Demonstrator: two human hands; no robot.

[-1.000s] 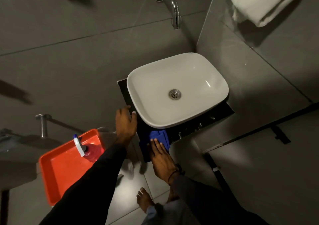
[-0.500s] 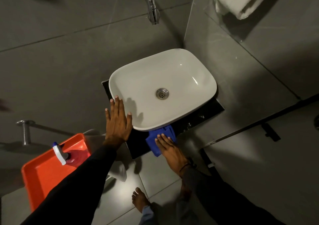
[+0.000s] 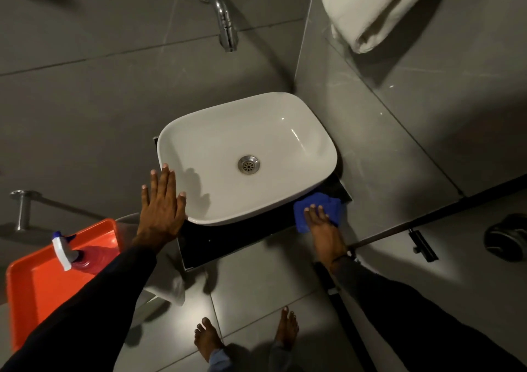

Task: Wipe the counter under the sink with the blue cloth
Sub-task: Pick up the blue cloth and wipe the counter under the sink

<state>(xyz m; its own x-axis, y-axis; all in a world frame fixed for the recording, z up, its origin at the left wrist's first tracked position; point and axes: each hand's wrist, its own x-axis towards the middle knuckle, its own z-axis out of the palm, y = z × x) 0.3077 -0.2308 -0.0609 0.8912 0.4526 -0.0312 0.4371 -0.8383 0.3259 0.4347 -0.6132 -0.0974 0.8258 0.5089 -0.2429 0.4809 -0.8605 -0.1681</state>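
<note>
Nearby, orange tray, spray bottle, right hand flat on blue cloth

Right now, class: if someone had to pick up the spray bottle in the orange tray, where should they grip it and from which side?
Grip the spray bottle by its neck, just below the white trigger head, coming from above. It stands upright in the orange tray, and the tray's walls probably hinder a low sideways approach.

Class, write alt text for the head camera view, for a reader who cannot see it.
A person's right hand presses a blue cloth on the black counter beside a white basin, while the left hand rests flat on its rim. A spray bottle stands in an orange tray at left.
</note>
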